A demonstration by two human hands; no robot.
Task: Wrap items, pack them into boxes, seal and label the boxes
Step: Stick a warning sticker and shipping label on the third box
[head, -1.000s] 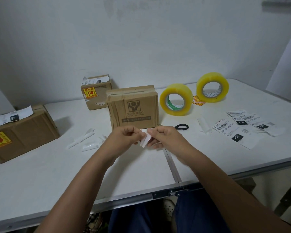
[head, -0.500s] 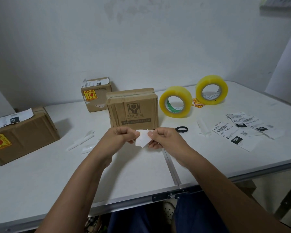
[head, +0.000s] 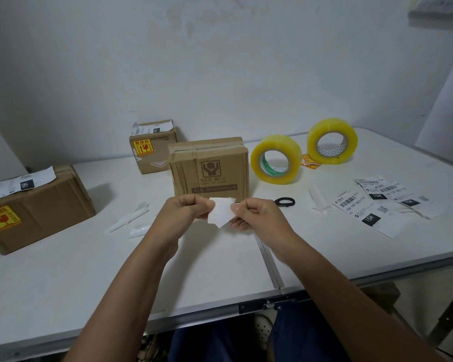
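Observation:
A small white label [head: 220, 212] is stretched between my two hands, just above the table and in front of a taped cardboard box [head: 209, 168]. My left hand [head: 186, 212] pinches its left edge. My right hand [head: 256, 214] pinches its right edge. The label's blank white side faces me, one corner pointing down. The box stands upright with a printed handling symbol on its front.
Two yellow tape rolls [head: 276, 159] [head: 331, 141] stand behind right. Black scissors [head: 285, 201] lie beside the box. Shipping labels [head: 377, 202] are spread at right. A small labelled box [head: 152, 146] and a larger one [head: 34, 207] sit left. White backing strips [head: 131, 220] lie on the white table [head: 63, 270].
The label has opened out from a narrow folded shape to a flat, wider sheet between my hands, which have drawn slightly apart.

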